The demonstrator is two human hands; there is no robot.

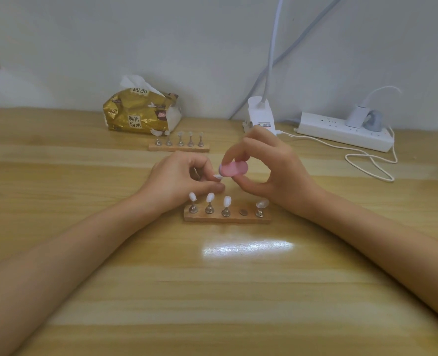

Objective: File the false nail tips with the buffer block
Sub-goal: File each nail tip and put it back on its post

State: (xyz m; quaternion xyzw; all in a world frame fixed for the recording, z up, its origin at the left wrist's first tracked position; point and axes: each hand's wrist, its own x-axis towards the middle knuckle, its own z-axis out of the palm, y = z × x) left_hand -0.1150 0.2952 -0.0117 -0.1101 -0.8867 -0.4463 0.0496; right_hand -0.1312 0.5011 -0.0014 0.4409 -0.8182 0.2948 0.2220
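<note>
While left hand (179, 176) pinches small white nail tip (217, 176), right hand (277, 170) fingers (232, 153) pinch rounded pink buffer block (234, 169).

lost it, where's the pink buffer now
Head view, centre: buffer pinched in the right hand, by the nail tip in the left hand, behind the near stand.

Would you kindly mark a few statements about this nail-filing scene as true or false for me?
1. The right hand pinches the pink buffer block. True.
2. The left hand lies flat and empty on the table. False: it pinches a white nail tip next to the block.
3. The near wooden holder has one spot with no stand. True.
4. The far wooden holder carries three stands. False: it carries five.
5. The tissue pack is blue. False: it is gold.
</note>
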